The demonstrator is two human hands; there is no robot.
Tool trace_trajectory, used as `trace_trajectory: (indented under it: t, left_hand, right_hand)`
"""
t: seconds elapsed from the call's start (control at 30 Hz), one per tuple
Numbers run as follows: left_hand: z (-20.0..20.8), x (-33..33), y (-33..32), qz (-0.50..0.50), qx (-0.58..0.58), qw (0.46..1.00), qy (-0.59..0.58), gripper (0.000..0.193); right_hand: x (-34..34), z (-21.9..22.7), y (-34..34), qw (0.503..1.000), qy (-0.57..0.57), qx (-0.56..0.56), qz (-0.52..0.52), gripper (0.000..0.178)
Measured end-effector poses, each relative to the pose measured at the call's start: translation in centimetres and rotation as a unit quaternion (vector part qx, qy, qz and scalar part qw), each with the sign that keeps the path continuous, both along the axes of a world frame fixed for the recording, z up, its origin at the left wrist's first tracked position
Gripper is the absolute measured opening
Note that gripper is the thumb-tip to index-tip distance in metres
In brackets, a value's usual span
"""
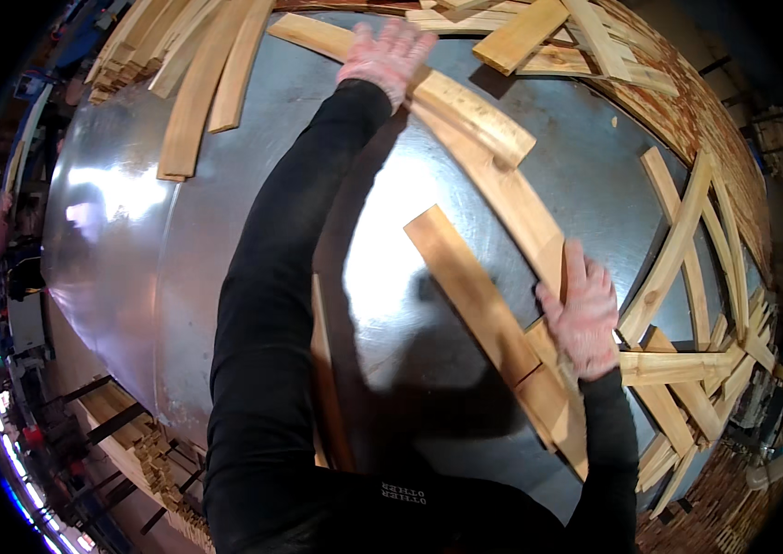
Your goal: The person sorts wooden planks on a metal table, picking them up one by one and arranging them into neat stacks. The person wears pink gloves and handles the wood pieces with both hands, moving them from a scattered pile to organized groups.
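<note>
My left hand [387, 57] is stretched to the far side of the metal table, its fingers extended flat over wooden boards. From beneath it, a thick board [473, 115] sticks out to the right, its near end resting against a longer pale board [502, 198]. That longer board slants down toward my right hand [585, 309], which lies along its near end with fingers stretched and thumb apart. Between my arms another board [470, 295] lies diagonally, and shorter pieces sit by its near end. My left forearm hides part of a board [329, 397] near my body.
Boards are piled at the far left [198, 83] and far right [521, 37]. A loose, crossed heap of boards [678, 258] covers the right side. The shiny metal tabletop [253, 157] curves away left. Below its left edge, stacked wood [133, 443] stands on a rack.
</note>
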State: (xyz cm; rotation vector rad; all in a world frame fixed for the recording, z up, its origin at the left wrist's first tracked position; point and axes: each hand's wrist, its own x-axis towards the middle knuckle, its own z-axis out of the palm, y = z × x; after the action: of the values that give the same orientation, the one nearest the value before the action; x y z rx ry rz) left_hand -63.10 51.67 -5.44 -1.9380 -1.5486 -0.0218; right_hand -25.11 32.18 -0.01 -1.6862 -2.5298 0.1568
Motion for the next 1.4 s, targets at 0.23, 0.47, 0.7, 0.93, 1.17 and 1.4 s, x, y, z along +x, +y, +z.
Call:
trace_trajectory:
  t: [0.23, 0.47, 0.7, 0.93, 1.17, 1.4]
  left_hand:
    - [4.6, 6.1, -4.4, 0.011, -0.33, 0.943, -0.024, 0.056]
    - [6.2, 10.1, -27.0, -0.196, -0.361, 0.909, -0.074, 0.011]
    - [4.6, 20.8, -44.2, -0.03, -0.202, 0.91, -0.362, 0.04]
    - [7.5, 15.9, -58.5, 0.492, -0.24, 0.724, -0.42, 0.117]
    - [6.8, 14.3, -60.4, 0.483, -0.207, 0.743, -0.415, 0.103]
    - [-2.4, 5.6, -67.2, 0.32, -0.092, 0.704, -0.627, 0.082]
  right_hand:
    - [7.4, 3.7, -7.4, 0.995, 0.022, -0.086, -0.049, 0.068]
    - [10.8, 4.6, -16.0, 0.675, 0.488, -0.495, -0.248, 0.055]
    - [0.6, 1.1, -27.1, 0.638, 0.624, -0.448, -0.054, 0.072]
    - [3.2, -6.6, -32.3, 0.7, 0.457, -0.547, -0.036, 0.044]
    - [-2.4, -8.2, -33.7, 0.645, 0.531, -0.533, -0.134, 0.084]
    - [-5.0, -2.4, -37.5, 0.763, 0.519, -0.381, 0.067, 0.057]
